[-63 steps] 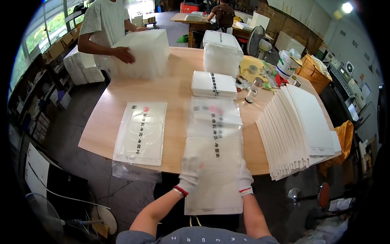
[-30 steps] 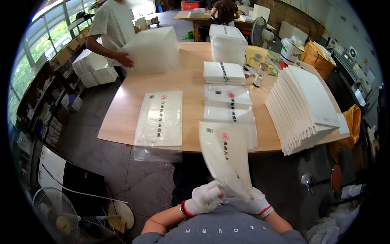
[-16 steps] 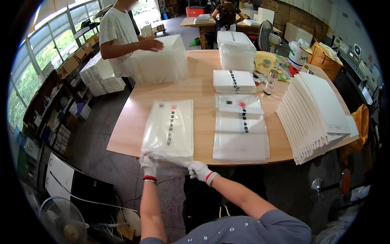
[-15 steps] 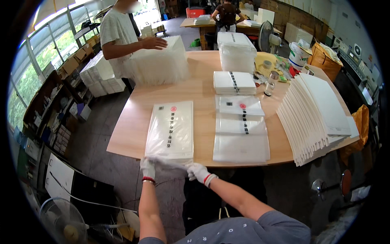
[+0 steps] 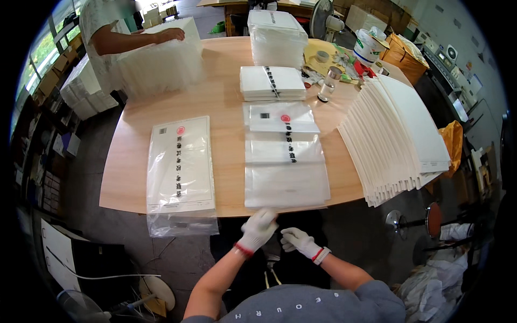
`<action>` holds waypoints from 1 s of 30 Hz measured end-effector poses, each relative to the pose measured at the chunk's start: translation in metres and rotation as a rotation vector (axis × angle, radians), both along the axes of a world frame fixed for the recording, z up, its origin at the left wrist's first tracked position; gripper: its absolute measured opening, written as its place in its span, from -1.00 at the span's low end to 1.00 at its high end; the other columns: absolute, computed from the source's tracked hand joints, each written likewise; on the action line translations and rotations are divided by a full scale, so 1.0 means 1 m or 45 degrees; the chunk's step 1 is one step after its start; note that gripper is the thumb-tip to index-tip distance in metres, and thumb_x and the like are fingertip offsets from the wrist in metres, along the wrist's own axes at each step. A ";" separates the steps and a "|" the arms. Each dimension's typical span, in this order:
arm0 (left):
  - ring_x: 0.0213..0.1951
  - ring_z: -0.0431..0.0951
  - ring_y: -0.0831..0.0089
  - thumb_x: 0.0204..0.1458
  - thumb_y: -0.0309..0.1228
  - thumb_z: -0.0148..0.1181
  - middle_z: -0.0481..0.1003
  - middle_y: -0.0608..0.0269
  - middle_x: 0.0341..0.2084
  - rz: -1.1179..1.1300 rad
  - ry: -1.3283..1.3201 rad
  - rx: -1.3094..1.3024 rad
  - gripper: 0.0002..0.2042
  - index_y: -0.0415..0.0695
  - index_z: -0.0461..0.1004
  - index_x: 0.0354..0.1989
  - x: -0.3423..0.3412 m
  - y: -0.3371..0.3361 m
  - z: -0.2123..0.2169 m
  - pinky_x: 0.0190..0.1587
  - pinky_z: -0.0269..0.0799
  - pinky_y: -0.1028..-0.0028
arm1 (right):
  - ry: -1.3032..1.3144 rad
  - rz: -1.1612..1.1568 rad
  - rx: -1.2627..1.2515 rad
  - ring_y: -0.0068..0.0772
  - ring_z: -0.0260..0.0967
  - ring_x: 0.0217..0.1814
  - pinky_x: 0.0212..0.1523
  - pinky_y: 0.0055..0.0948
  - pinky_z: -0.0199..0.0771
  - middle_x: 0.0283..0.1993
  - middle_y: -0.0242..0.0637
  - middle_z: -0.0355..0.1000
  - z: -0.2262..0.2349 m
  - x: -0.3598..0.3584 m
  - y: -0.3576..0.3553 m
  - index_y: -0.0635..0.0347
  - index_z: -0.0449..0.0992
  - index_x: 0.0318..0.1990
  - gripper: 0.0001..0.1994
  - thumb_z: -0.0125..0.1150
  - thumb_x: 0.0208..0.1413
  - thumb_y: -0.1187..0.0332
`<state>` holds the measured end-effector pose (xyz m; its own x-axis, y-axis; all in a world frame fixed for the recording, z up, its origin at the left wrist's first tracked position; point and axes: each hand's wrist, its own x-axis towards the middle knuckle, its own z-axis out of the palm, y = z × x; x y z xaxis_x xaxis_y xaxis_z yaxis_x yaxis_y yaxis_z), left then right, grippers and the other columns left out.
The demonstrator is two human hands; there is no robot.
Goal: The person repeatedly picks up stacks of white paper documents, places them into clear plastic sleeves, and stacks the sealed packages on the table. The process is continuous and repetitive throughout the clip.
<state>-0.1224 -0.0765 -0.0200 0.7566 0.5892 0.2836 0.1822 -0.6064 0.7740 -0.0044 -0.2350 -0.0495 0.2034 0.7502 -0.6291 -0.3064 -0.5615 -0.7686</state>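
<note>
Head cam: both gloved hands are at the near side of the wood-top table, apart from each other. Left hand is just by the near edge of the flat clear plastic bags, fingers curled in, a bit blurred; can't tell if they touch the plastic or pinch anything. Right hand is lower & to the right, fingers bent, part closed, nothing obvious in them, but undersides are hidden so can't be sure. To the left, a bagged white printed packet lies flat, its clear flap hanging past the near table edge. Risk, I'd judge: flap could snag on an arm or clothing & drag the packet off. Bags are thin, prob. slippery, so gloves might lift 2 at once or skid the pile toward the near edge, which it's v. close to. On the right, the fanned stack of white printed sleeves leans in layers; a knock could make it slump. Far of the bags sits a low white stack w/ black print; the lidded clear bottle to its right could tip if an elbow catches it, poss. wetting paper if there's liquid in it.
</note>
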 end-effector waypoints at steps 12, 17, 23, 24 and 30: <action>-0.40 0.44 0.09 -0.04 -0.39 0.07 0.46 -0.02 -0.49 -0.118 0.381 -0.382 -0.84 -0.16 0.38 -0.31 0.148 0.065 -0.015 -0.29 0.38 0.30 | -0.016 -0.192 0.263 -0.49 0.42 -0.34 -0.32 -0.46 0.52 -0.26 -0.25 0.40 0.041 0.072 0.012 0.28 0.31 0.02 -0.68 0.01 0.18 0.29; -0.51 0.48 0.38 0.02 -0.41 0.05 0.48 0.12 -0.54 -0.259 0.198 0.152 -0.88 -0.18 0.33 -0.33 0.140 0.079 -0.003 -0.45 0.37 0.39 | 0.032 -0.584 0.615 -0.48 0.36 -0.16 -0.18 -0.41 0.43 -0.17 -0.29 0.40 0.032 0.099 0.105 0.37 0.41 -0.08 -0.68 0.07 0.13 0.28; -0.62 0.29 0.63 0.06 -0.45 -0.01 0.41 0.35 -0.59 0.033 -0.284 -1.072 -0.93 -0.16 0.32 -0.33 0.151 0.129 0.041 -0.57 0.25 0.57 | -1.903 -0.146 0.271 0.04 0.34 -0.21 -0.17 -0.19 0.38 -0.26 -0.04 0.39 0.040 0.124 0.054 0.29 0.44 -0.34 -0.78 0.20 -0.09 0.32; -0.62 0.25 0.65 0.07 -0.46 -0.02 0.39 0.37 -0.61 -0.021 -0.180 -1.008 -0.94 -0.16 0.32 -0.32 0.156 0.120 0.055 -0.58 0.23 0.60 | -1.968 -0.295 0.466 0.02 0.32 -0.18 -0.15 -0.19 0.36 -0.22 -0.03 0.37 0.030 0.125 0.047 0.29 0.42 -0.31 -0.77 0.20 -0.10 0.34; -0.61 0.25 0.69 0.05 -0.50 -0.04 0.45 0.32 -0.47 -0.202 -0.029 -0.819 -0.80 -0.20 0.33 -0.13 0.158 0.096 0.109 -0.58 0.23 0.63 | -1.650 -0.228 0.695 0.06 0.29 -0.12 -0.03 -0.20 0.29 -0.10 -0.01 0.33 0.058 0.097 0.143 0.27 0.36 -0.13 -0.63 0.18 -0.05 0.24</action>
<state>0.0357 0.0196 0.0890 0.8461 0.5284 -0.0705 0.1078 -0.0402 0.9934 0.0923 -0.0921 0.0087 0.5209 0.7375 0.4298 0.7381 -0.1363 -0.6607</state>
